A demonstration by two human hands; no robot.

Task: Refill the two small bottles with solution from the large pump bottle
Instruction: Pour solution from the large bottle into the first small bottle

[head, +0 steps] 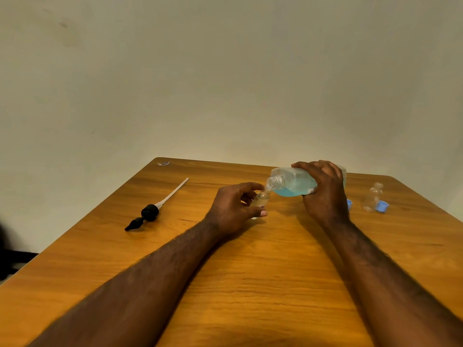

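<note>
Two bare forearms are seen reaching forward over the wooden surface [250, 284], ending in the hands near its far half. At far left, well apart from everything else, the black pump head [149, 213] lies on its side with its white dip tube pointing away, so the large bottle stands uncapped for pouring.

The left hand [233, 209] is curled round the first small bottle [261, 199], which is pinched between thumb and fingertips and held upright on or just above the surface. Just to its right, the large bottle [293, 182] is tipped on its side, with its open threaded neck lowered to the small bottle's mouth and the blue solution pooled along its lower wall. It is gripped from above by the right hand [323, 191], whose fingers are wrapped over its body. Whether liquid is passing at the neck cannot be told.

A blue cap [349, 203] is partly hidden behind the right wrist. Further right, the second small bottle [373, 197] stands open and looks empty, with another blue lid [382, 206] just beside it.

The filling of the first small bottle is judged to be in hand. A slow, slight further tilt is called for next, the two mouths being kept aligned, since the wide neck could easily flood the narrow one.
</note>
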